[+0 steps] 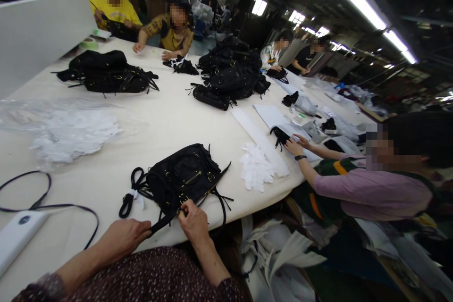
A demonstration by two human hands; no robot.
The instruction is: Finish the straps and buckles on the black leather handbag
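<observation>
A black handbag [180,177] with brass zips, buckles and studs lies on the cream table in front of me. My left hand [129,235] is closed on the end of a black strap [163,222] that runs to the bag's near edge. At that edge my right hand [193,219] pinches the strap close to a brass fitting; the fingertips partly hide the spot. Beside the bag's left side lies a bundled black cord [132,193] wrapped with a white paper band. Thin black tassels and a loop hang from the bag's right side.
Clear plastic with white paper pieces [76,134] lies at left, near a white device [21,233] with a black cable. White tags [256,167] lie right of the bag. Black bags [230,75] are piled further back. A co-worker [382,184] handles a black item at right.
</observation>
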